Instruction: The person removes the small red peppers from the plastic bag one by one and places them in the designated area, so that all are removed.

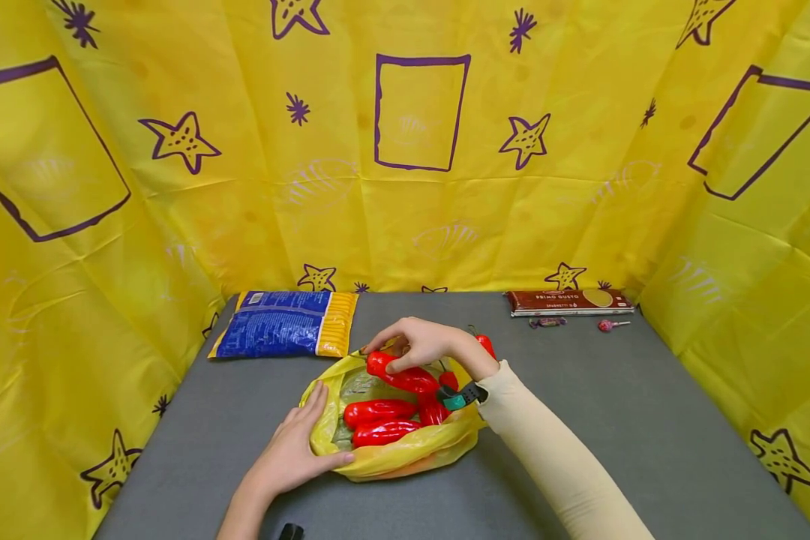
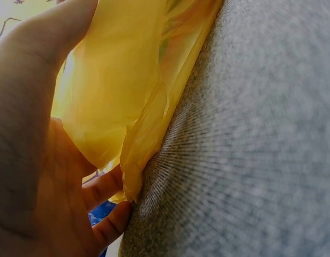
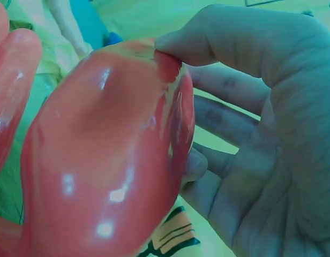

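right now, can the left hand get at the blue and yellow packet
Probably yes: bare grey tabletop lies between the left hand and the blue and yellow packet, though it would first need to leave the yellow plastic bag.

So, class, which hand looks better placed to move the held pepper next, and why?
Probably the right hand: it grips the pepper at the mouth of the bag, while the left hand touches the bag's outer side.

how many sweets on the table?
2, both far right: a wrapped candy in front of the spaghetti pack, and a lollipop to the candy's right. The yellow bag could hide more.
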Available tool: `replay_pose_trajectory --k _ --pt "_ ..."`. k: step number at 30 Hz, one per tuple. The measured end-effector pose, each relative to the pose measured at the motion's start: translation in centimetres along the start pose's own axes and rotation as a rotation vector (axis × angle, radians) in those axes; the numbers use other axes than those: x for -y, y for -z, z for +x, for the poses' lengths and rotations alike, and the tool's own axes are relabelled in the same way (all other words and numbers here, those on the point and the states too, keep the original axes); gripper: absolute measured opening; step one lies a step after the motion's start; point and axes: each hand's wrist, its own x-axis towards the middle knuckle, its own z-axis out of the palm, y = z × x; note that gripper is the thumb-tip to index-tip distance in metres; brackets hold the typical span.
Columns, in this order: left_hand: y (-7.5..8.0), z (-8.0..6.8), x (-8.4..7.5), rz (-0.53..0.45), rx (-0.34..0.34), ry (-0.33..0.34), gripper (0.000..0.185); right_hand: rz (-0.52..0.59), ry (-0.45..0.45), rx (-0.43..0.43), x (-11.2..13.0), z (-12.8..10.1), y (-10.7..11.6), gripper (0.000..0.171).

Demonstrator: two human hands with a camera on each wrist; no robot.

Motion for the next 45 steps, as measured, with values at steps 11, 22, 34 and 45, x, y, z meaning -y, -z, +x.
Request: replay_pose_trajectory --k 11,22,34,45 --pt "0.2 0.1 -0.3 0.007 0.015 0.013 0.131 0.011 0.031 -0.090 0.0 -2.0 0.1 0.046" --pt "0.0 0.4 -0.3 0.000 0.014 0.009 0.131 -0.020 0.031 -0.177 -0.3 -3.9 -0.1 0.045" --pt "-0.2 0.3 -0.2 0.015 -0.003 -0.037 0.132 -0.044 0.003 -0.425 -0.9 -8.0 -2.1 0.045" --pt "-0.1 0.0 0.1 0.026 -0.018 -0.046 0.131 -0.039 -0.100 -0.683 -0.9 -11.6 -3.2 0.044"
